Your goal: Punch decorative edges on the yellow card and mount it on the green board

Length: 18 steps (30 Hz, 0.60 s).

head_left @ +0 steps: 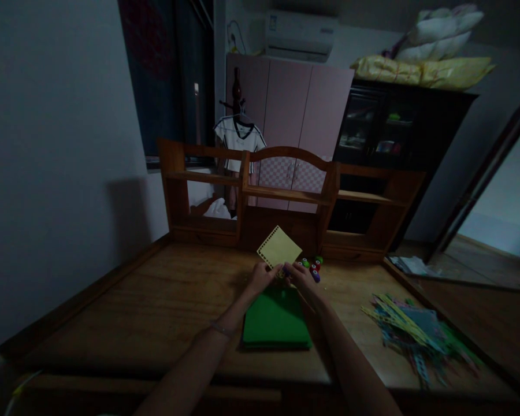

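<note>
Worktop (156, 300): largest item; pale brown wood, grain faintly visible, slight sheen toward the near edge. It spreads beneath and to both sides of the fingers of the left hand (260, 279) and right hand (302, 277).

Shelf unit (286, 153): reddish-brown wood, beyond the fingers at the far side; arched top rail over the middle bay, straight-edged bays either side.

Heap of cut paper (416, 329): well apart from the fingers, to their right. Long thin strips, yellow uppermost, with bluish, pink and green pieces among them; loose, tangled, several strips with rows of holes.

Green stack (277, 323): directly below and nearer than the fingers; matte, flat, square-cornered, darker layer under its near edge.

Yellow sheet (279, 247): raised just beyond the fingertips, standing on a corner like a diamond. Thin, smooth, plain face; a line of small holes follows the upper-left and lower-left edges. Left fingers are closed, thumb against fingertips, pinching the sheet near its lowest corner.

Coloured figures (315, 267): just beyond and right of the right fingers; rounded, shiny, in green, red and purple, with white eye-like spots. The right hand partly hides the group.

Small purple piece (286, 270): between the two hands, at the sheet's lowest corner. Right fingers are bent inward and closed on it; exact contact too dim to resolve.

Thin band (221, 329): on the left wrist, behind the fingers.

Pale speck (325, 288): on the worktop, right of the right fingers.
</note>
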Each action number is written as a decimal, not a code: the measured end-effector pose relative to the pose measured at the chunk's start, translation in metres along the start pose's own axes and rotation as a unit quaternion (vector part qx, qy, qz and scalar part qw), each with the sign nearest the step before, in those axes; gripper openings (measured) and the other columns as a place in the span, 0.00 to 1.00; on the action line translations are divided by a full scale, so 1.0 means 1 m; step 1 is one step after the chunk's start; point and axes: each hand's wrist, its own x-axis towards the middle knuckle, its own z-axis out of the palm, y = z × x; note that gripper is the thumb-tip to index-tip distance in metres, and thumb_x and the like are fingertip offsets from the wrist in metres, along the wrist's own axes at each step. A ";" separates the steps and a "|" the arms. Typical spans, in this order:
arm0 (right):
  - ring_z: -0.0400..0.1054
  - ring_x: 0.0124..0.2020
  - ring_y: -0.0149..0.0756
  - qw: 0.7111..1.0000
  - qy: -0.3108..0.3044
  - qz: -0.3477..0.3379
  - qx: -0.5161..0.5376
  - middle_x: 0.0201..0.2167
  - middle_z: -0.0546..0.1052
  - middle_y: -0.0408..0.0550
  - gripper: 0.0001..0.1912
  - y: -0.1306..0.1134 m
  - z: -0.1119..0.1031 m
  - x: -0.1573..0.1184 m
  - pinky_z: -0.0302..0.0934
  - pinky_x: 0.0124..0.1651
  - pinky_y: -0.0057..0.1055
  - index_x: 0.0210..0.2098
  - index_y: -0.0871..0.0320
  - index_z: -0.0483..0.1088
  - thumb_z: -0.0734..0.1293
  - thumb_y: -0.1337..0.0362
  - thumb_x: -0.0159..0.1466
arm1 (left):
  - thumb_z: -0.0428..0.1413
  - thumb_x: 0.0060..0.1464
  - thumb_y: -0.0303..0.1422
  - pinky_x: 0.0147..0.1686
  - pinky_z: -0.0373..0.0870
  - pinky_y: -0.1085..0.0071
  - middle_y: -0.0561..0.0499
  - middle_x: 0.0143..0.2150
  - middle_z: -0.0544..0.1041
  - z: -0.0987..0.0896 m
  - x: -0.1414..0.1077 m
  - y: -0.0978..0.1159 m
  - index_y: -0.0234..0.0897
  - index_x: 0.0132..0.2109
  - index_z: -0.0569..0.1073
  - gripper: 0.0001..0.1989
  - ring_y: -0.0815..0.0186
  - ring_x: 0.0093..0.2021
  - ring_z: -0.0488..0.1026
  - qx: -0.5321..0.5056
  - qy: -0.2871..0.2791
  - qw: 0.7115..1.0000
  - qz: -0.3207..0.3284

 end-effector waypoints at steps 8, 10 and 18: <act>0.61 0.22 0.31 1.000 0.002 -0.013 -0.010 0.22 0.69 0.43 0.18 -0.003 0.002 -0.004 0.52 0.25 0.28 0.30 0.57 0.72 0.71 0.48 0.51 | 0.58 0.48 0.44 0.39 0.72 0.67 0.43 0.41 0.80 0.000 0.000 -0.003 0.30 0.43 0.77 0.21 0.59 0.40 0.77 -0.009 -0.017 1.000 0.005; 0.61 0.21 0.31 1.000 0.003 -0.021 -0.016 0.21 0.68 0.42 0.18 -0.003 0.002 -0.004 0.51 0.24 0.28 0.29 0.57 0.72 0.71 0.48 0.51 | 0.58 0.48 0.44 0.40 0.72 0.68 0.43 0.41 0.80 0.000 0.000 -0.003 0.31 0.43 0.78 0.21 0.59 0.41 0.77 -0.011 -0.016 1.000 0.005; 0.61 0.23 0.32 0.999 0.012 -0.044 -0.017 0.26 0.71 0.45 0.18 -0.005 0.005 -0.006 0.51 0.24 0.27 0.35 0.55 0.73 0.70 0.49 0.52 | 0.57 0.50 0.43 0.37 0.72 0.67 0.42 0.39 0.80 0.000 -0.002 0.000 0.30 0.42 0.77 0.20 0.58 0.39 0.77 0.014 -0.024 1.000 0.003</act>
